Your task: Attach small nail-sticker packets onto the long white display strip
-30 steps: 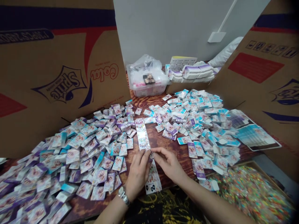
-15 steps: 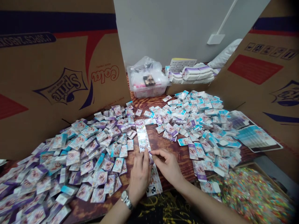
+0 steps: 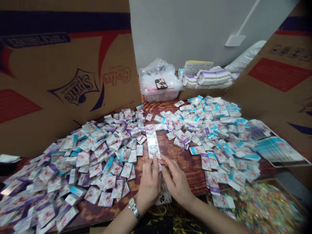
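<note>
A long printed strip [image 3: 152,139] with rows of small coloured ovals lies on the dark wood-patterned table, running away from me. My left hand [image 3: 149,178], with a metal watch on its wrist, bends its fingers down over the near part of the strip. Close against it, my right hand [image 3: 174,178] has thumb and forefinger closed together. Between my fingertips shows a bit of a small purple-and-white box [image 3: 160,167], mostly hidden. The strip's near end, with dark oval marks, comes out below my hands at the table edge.
Heaped small boxes [image 3: 97,156] cover the left side; more boxes [image 3: 214,120] pile up at right. A carton of colourful wrapped pieces [image 3: 270,204] stands front right. Flat printed packs [image 3: 278,144] lie near it. Large cartons [image 3: 109,58] flank the table; a plastic tub [image 3: 162,96] sits behind.
My right hand has come in closer to my left and its fingers lie flatter over the small box. The view has shifted slightly to the left.
</note>
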